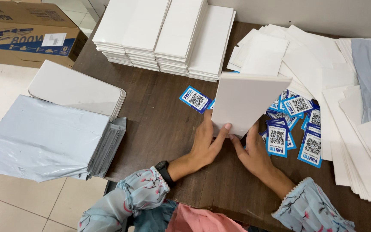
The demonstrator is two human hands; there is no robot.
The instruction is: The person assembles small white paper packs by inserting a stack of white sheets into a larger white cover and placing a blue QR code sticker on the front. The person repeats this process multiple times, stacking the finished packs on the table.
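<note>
Both hands (230, 148) grip smooth, rect. white board (246, 103).

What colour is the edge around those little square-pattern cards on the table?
Blue. The small cards have a blue border around a black-and-white square pattern, seen in the head view.

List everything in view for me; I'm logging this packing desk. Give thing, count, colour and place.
white board: one, white, held upright at table centre
flat white stacks: four rows, white, table's far edge
code stickers: many, blue and white, right of centre
loose white sheets: many, white, fanned at right
grey mailer bags: one pile, grey, left off the table
rounded white boards: small stack, white, above the bags
cardboard box: one, brown, top left
table: one, dark brown
left hand: on the board's lower edge, black watch on wrist
right hand: on the board's lower corner
</note>
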